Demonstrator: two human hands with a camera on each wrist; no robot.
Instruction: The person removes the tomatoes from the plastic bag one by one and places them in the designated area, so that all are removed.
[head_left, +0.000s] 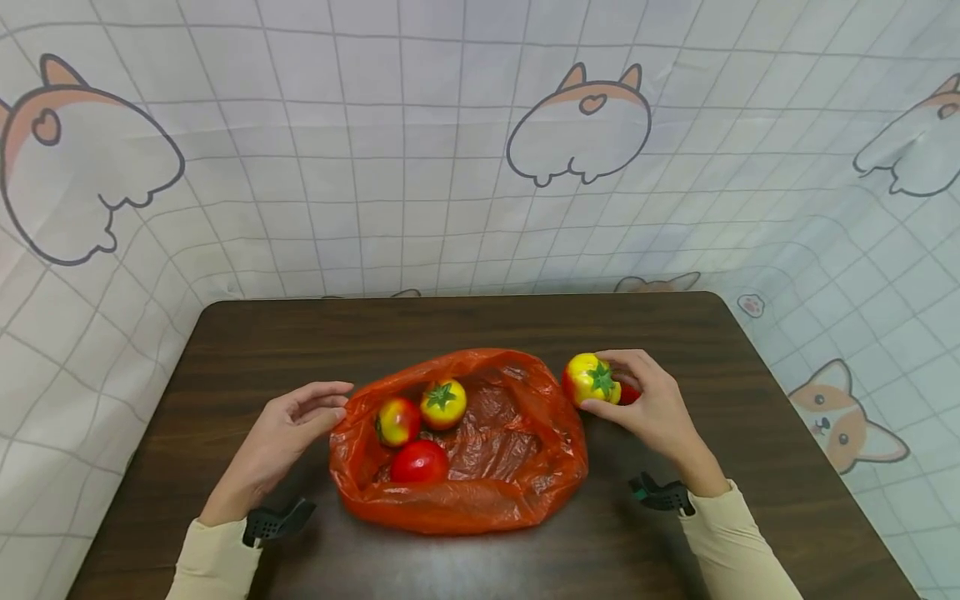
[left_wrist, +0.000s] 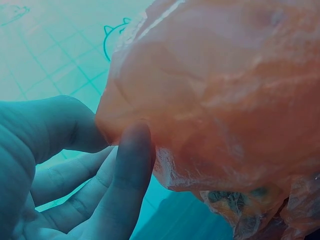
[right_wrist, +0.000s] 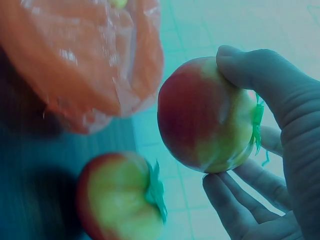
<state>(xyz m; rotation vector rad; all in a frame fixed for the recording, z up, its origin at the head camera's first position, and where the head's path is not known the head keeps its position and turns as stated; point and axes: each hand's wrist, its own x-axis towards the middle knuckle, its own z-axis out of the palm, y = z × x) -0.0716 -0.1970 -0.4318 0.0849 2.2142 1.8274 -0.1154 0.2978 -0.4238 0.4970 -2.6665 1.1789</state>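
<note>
Fingers [right_wrist: 223, 201] hold one fruit [right_wrist: 197, 117], one bag [head_left: 468, 507] three fruits [head_left: 420, 463].

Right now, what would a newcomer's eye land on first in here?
Probably the bright red-orange bag, wide open mid-table, with three fruits toward its left inside. Next, likely the yellow-and-red fruit in the right hand, just right of the bag. Then the cartoon animals on the white grid backdrop behind.
</note>
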